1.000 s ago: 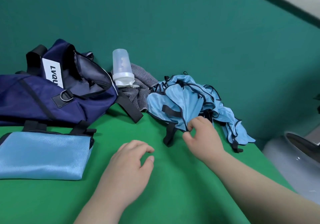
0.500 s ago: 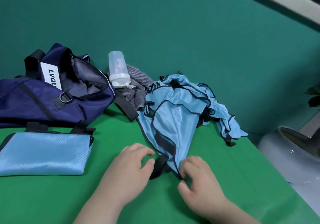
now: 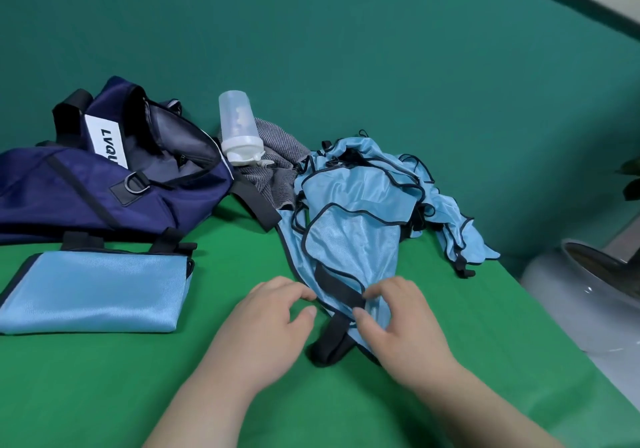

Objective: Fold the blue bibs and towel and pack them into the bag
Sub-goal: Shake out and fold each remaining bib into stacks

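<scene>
Under your right hand (image 3: 398,323), you pinch the near edge of the blue bib (image 3: 349,239); just beside it, your left hand (image 3: 270,319) rests loosely curled on the table (image 3: 104,395), holding nothing.

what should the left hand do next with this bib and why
Probably the left hand should grip the near edge of the bib beside the black strap. The right hand alone pinches that end, the left holds nothing, and the bib lies bunched, trailing back to the pile. Two grips would let it be spread flat on the table for folding.
</scene>
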The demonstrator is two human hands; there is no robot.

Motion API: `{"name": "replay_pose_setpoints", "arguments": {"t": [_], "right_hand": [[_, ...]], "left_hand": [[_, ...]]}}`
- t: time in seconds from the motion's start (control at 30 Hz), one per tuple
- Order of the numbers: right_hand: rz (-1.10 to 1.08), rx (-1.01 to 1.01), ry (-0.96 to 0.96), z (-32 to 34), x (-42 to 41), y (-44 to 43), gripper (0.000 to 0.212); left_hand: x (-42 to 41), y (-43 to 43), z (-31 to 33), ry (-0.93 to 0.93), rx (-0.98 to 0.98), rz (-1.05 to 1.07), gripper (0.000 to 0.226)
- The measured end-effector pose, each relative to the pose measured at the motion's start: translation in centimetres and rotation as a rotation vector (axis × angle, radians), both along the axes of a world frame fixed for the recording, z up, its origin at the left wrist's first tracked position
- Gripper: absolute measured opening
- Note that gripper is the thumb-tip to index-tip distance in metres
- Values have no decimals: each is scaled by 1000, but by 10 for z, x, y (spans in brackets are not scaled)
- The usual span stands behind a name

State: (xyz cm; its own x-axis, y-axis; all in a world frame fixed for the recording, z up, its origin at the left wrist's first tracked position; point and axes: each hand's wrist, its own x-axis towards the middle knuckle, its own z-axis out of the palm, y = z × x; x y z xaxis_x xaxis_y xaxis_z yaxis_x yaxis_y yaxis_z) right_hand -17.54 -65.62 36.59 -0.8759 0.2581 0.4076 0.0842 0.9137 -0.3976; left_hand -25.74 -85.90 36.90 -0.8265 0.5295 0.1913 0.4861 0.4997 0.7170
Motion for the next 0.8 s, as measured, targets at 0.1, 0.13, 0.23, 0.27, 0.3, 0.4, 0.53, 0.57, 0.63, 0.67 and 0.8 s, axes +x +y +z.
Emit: {"name": "replay_pose_setpoints", "arguments": {"t": [0.1, 0.13, 0.23, 0.27, 0.3, 0.4, 0.53, 0.57, 0.63, 0.67, 0.8], "right_hand": [[-101, 47, -102, 9, -24, -4, 57], [-120, 68, -151, 9, -32, -4, 62], [-141, 91, -275, 7, -42, -7, 22], [-149, 66, -273, 5, -39, -8, 15], [-146, 56, -265, 1, -34, -8, 14], [-119, 90, -185, -15, -11, -9, 13], [-120, 20, -139, -22, 19, -14, 7], [-109, 31, -150, -22, 26, -15, 9], [-78, 68, -160, -23, 40, -19, 16], [-73, 88, -145, -23, 48, -22, 18], [-86, 101, -112, -19, 76, -40, 16]], "left_hand": [[-2, 0, 0, -5, 2, 6, 22], [-2, 0, 0, -6, 1, 7, 22], [-2, 0, 0, -13, -2, 2, 22], [-2, -1, 0, -17, -8, 1, 23], [-2, -1, 1, -19, -15, 0, 23], [-2, -3, 4, -23, -24, 0, 24], [2, -3, 8, -40, -46, -18, 22], [4, -3, 9, -39, -50, -26, 22], [8, -2, 10, -36, -64, -47, 23], [9, -2, 11, -36, -75, -59, 22], [15, -2, 13, -40, -83, -91, 20]]}}
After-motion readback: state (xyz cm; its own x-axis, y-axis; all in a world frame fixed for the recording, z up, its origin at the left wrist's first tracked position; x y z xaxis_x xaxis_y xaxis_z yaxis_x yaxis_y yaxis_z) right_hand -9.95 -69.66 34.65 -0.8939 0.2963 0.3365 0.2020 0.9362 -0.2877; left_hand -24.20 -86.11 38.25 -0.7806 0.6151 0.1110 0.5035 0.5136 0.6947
